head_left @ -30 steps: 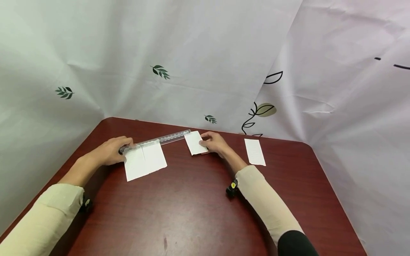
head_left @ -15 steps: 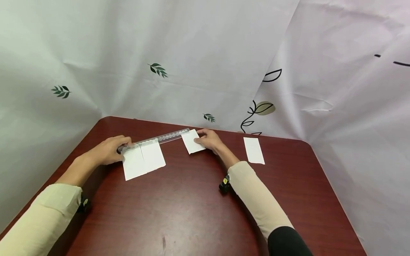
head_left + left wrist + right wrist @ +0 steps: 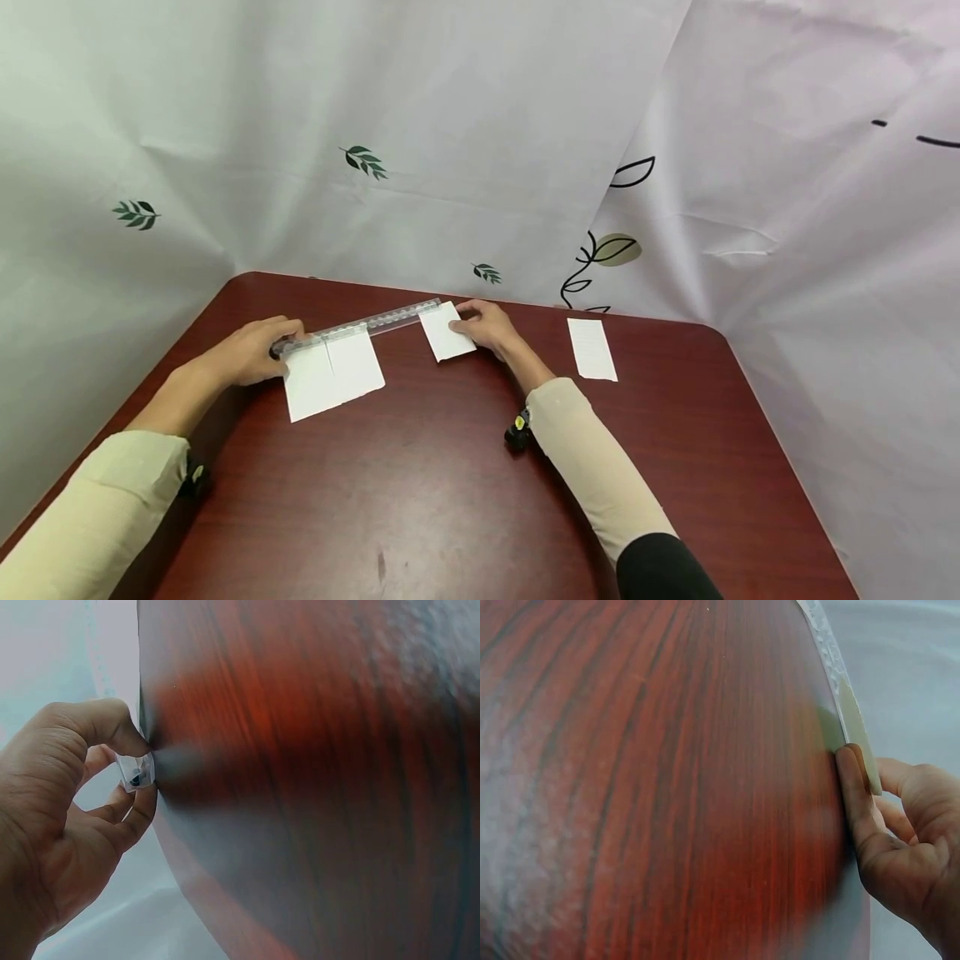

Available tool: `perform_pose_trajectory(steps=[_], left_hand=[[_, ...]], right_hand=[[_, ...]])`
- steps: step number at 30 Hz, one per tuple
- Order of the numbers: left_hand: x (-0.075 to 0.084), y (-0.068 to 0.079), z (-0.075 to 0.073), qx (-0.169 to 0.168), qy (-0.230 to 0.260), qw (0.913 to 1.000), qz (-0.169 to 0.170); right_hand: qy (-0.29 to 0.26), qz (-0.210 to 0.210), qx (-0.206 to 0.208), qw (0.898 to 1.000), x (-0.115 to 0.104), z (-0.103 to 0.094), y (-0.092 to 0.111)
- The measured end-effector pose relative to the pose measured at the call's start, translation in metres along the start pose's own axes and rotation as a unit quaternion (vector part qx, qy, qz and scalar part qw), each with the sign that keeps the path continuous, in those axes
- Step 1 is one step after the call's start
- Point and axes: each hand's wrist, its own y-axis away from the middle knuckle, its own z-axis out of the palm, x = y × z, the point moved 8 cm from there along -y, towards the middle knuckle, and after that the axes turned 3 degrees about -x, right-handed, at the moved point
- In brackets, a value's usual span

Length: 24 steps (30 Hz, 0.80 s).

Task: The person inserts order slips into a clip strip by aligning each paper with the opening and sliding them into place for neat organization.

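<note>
A long clear plastic strip [image 3: 393, 318] with a wavy pattern lies aslant near the table's far edge. My left hand [image 3: 251, 350] pinches its left end; the left wrist view shows the clear, squarish end [image 3: 137, 772] between thumb and fingertips. White paper [image 3: 333, 379] extends from the strip's left half toward me, with a short slit line at its top. At the strip's right end, my right hand [image 3: 487, 325] holds a small white card [image 3: 446, 332] between thumb and fingers. Seen from the right wrist, the card's pale edge [image 3: 859, 735] lines up along the strip.
Another small white paper [image 3: 592, 348] with faint lines lies at the right on the dark red-brown table [image 3: 420, 483]. A pale curtain [image 3: 450, 125] with leaf prints hangs right behind the table's far edge.
My right hand and forearm have shifted slightly left with the small card, along the strip's right end. My left hand keeps its grip on the strip. The head view has turned a little.
</note>
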Motion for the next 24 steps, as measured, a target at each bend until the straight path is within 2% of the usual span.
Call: perform_pose_trajectory(steps=[10,17,24], left_hand=[[0.0035,0.0004,-0.0017,0.005,-0.001,1.0,0.003],[0.0045,0.0008,-0.0016,0.013,-0.004,0.9999,0.004],[0.0052,0.0007,-0.0029,0.017,-0.006,0.9998,0.01]], right_hand=[[0.001,0.003,0.009,1.0,0.0003,-0.0018,0.0029],[-0.07,0.013,-0.012,0.997,-0.0014,0.0028,0.0063],[-0.079,0.015,-0.007,0.997,0.0005,0.0039,0.0045]])
